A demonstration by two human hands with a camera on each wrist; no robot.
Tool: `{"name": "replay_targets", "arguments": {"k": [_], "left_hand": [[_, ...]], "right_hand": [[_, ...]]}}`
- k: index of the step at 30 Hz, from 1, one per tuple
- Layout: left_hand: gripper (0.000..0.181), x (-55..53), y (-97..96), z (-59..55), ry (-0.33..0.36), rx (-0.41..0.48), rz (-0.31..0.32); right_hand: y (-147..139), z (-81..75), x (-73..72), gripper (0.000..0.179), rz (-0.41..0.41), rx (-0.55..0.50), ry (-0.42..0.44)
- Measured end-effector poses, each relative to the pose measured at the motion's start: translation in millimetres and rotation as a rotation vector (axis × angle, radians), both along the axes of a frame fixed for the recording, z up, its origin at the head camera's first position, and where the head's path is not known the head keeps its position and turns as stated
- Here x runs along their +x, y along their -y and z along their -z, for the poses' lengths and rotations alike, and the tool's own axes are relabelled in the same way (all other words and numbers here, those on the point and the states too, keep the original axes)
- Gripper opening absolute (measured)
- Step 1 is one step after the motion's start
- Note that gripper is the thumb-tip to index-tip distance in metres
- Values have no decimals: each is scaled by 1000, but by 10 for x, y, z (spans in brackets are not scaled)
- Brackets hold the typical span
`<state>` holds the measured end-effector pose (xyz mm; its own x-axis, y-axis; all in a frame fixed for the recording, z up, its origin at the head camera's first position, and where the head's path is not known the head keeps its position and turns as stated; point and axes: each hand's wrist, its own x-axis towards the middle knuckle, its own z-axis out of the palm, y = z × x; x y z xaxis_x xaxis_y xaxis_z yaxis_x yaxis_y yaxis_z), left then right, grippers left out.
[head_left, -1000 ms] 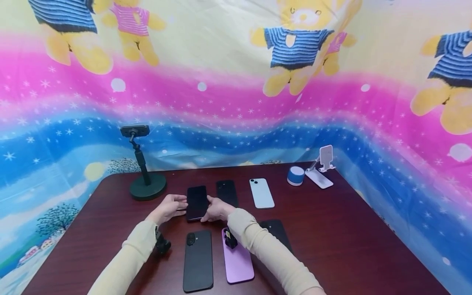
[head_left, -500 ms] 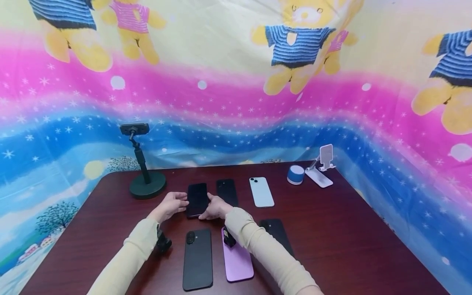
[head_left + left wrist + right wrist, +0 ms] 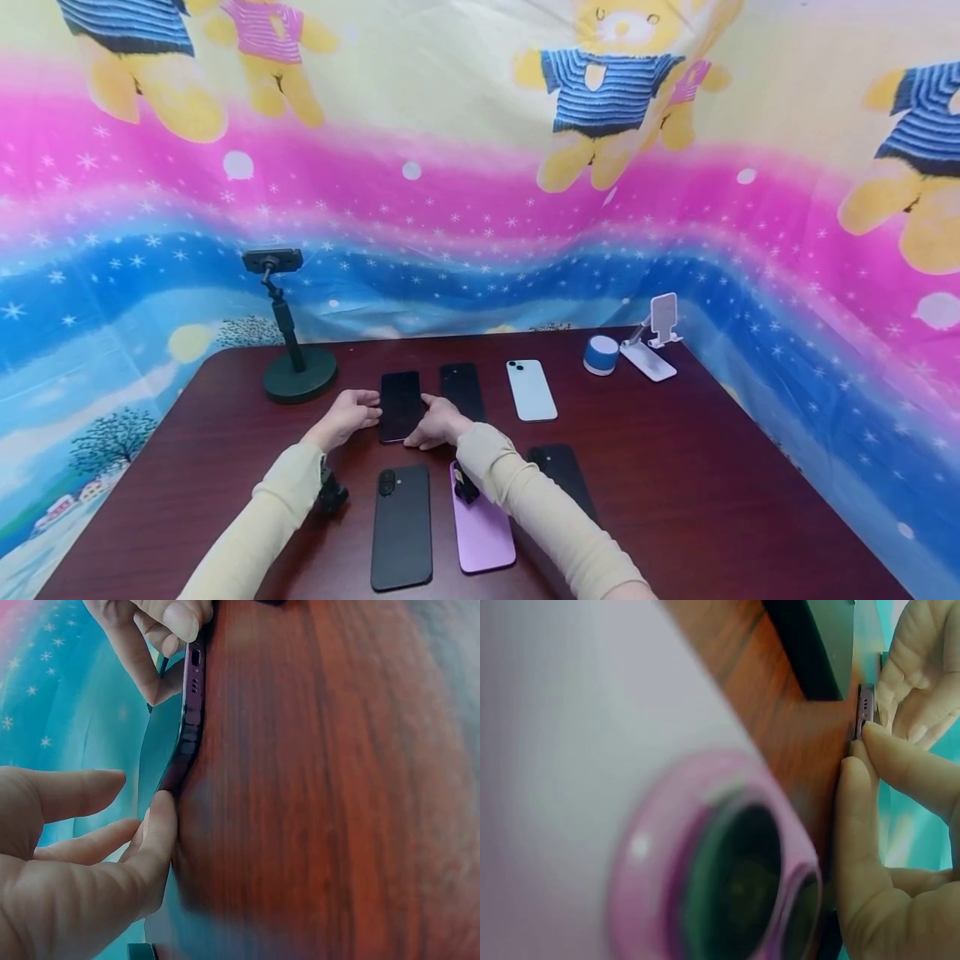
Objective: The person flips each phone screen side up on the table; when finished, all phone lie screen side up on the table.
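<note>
A dark green stand point(image 3: 302, 377) stands by the back left corner of the worktop point(image 3: 750, 500), its round base flat and its clamp head raised in front of the printed cloth point(image 3: 420, 100). Next comes the left hand point(image 3: 347, 417), its fingers loosely extended rather than clenched, their tips against the left edge of the screen-up phone point(image 3: 401, 404). That phone, its dark screen facing up, lies between both hands, left of the middle of the back edge. Nearer the front, a charcoal phone point(image 3: 402, 533) lies back up. The right hand point(image 3: 441, 423) grasps the lower right corner of the screen-up phone between thumb and finger; the left wrist view shows the port along its bottom edge. Beyond that hand lies a black phone point(image 3: 461, 390), partly covered by it. A purple phone point(image 3: 486, 533) lies nearer the front, partly beneath the right wrist, and a dark phone point(image 3: 567, 477) is partly hidden by the right sleeve point(image 3: 540, 508). Farther right, a white phone point(image 3: 532, 392) lies near the back edge, followed by a blue-and-white cylinder point(image 3: 601, 357) and, by the back right corner, a white folding stand point(image 3: 651, 364).
</note>
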<state>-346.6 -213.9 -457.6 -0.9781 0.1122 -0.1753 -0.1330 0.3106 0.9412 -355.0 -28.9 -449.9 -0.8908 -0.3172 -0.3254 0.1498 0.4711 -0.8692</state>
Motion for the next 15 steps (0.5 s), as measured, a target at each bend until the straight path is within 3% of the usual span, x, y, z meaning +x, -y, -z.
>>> {"name": "replay_targets", "arguments": {"k": [15], "left_hand": [[49, -18, -7, 31, -32, -41, -26]], "right_hand": [[55, -55, 44, 90, 54, 35, -9]]}}
